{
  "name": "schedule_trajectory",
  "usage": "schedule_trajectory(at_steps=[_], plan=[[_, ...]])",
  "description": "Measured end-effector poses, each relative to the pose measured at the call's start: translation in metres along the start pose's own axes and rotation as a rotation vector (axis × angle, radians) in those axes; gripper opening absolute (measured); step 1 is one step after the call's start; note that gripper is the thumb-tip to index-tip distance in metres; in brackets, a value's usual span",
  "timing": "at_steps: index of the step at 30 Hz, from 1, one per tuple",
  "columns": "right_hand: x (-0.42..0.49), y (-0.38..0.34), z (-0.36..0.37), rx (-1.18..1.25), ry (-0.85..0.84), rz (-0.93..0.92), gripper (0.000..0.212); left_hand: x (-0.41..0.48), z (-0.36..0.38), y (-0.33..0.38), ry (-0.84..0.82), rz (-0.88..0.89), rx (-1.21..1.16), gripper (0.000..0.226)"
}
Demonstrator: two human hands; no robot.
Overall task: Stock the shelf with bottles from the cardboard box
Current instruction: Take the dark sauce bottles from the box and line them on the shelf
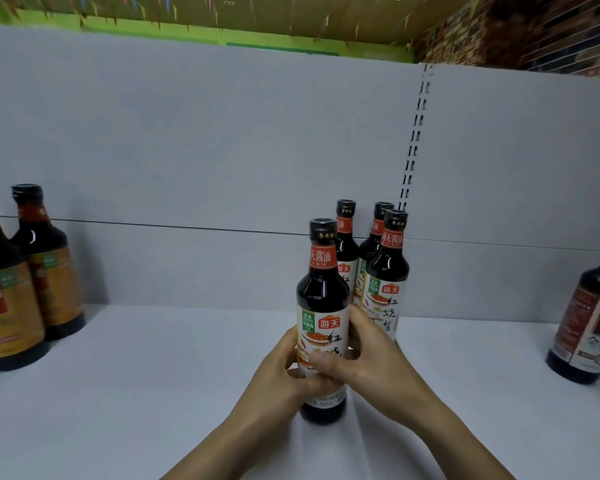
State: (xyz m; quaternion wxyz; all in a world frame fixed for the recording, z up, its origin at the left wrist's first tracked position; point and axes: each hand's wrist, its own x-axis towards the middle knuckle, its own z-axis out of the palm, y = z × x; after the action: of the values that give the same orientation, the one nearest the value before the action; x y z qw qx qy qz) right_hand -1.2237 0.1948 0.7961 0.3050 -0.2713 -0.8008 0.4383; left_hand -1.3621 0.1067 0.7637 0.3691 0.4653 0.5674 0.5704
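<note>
A dark sauce bottle (323,292) with a white label and red neck band stands upright on the white shelf (153,393). My left hand (278,375) grips its lower body from the left, and my right hand (368,355) grips it from the right with the thumb across the label. Right behind it stand three matching bottles (387,271) in a tight group against the grey back panel. The cardboard box is out of view.
Two dark bottles with golden labels (25,282) stand at the shelf's far left. Another dark bottle with a red and white label (593,323) stands at the far right. A slotted upright (414,140) runs down the back panel.
</note>
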Motion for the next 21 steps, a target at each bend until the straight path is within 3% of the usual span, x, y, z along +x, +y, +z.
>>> schedule_trajectory(at_steps=[21], plan=[[0.025, 0.02, -0.028, -0.144, -0.011, 0.107, 0.063, 0.051, 0.005, 0.009, -0.177, -0.056, 0.212, 0.06]])
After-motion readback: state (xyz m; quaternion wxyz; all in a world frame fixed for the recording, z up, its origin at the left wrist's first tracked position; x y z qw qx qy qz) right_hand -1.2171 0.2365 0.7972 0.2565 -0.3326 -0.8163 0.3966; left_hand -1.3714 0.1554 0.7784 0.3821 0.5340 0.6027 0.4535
